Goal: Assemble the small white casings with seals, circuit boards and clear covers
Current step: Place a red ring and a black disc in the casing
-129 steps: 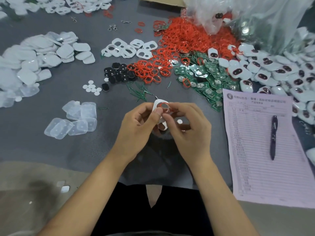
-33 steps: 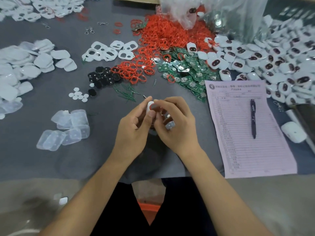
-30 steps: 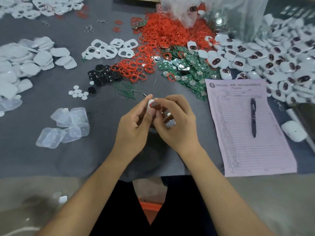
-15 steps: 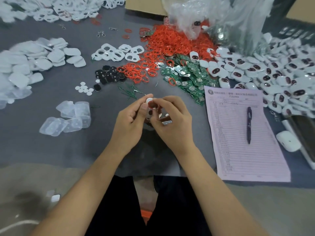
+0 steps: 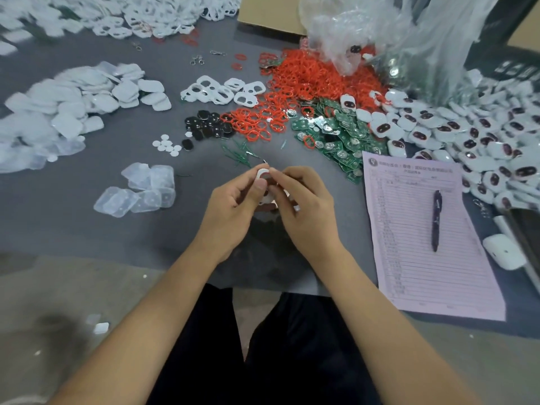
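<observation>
A grey surface carries everything, with the person's dark-clothed lap at its near edge. Along the right side spreads a wide heap of finished white casings with dark windows, partly under a crumpled clear plastic bag. On the left lies a broad drift of white casing shells. Behind the hands, a mound of red seals runs into a pile of green circuit boards just to its right. A pink printed form lies at the near right with a dark pen resting on it, and a white earbud-style case sits beside the form's right edge. Near the left, a small cluster of clear covers lies flat. Farther back sit white frames with cut-outs, black round parts and a few small white discs. At the centre, above the surface, the left hand and right hand meet with curled fingers pinching one small white casing between them; a red seal shows in its opening. Thumb and forefinger of each hand close on its upper end, and the lower part is hidden behind the fingers.
</observation>
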Tool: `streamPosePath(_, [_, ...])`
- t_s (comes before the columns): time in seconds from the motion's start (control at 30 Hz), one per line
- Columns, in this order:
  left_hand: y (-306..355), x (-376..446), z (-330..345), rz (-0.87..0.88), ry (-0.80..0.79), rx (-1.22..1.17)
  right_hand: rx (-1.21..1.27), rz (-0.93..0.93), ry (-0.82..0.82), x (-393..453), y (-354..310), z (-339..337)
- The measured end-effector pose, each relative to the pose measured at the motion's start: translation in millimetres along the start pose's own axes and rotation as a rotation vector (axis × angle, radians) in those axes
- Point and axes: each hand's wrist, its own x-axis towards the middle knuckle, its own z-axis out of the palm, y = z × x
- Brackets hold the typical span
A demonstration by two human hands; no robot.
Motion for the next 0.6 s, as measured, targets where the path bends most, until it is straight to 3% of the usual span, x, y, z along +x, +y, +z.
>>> streamPosePath(0.2, [-4.6, 3.4, -10.3, -0.077, -0.058, 0.1, 0.097, 0.073, -0.071, 2.7, 2.4, -8.0])
streamPosePath(0.43, [-3.7, 3.7, -18.6, -0.069, -0.186, 0.044, 0.184, 0.139, -0.096, 5.2, 6.5, -9.4])
streamPosePath(0.6, [-2.6, -0.1, -22.1, -0.018, -0.225, 0.094, 0.375, 0.202, -0.127, 6.5, 4.2, -11.6])
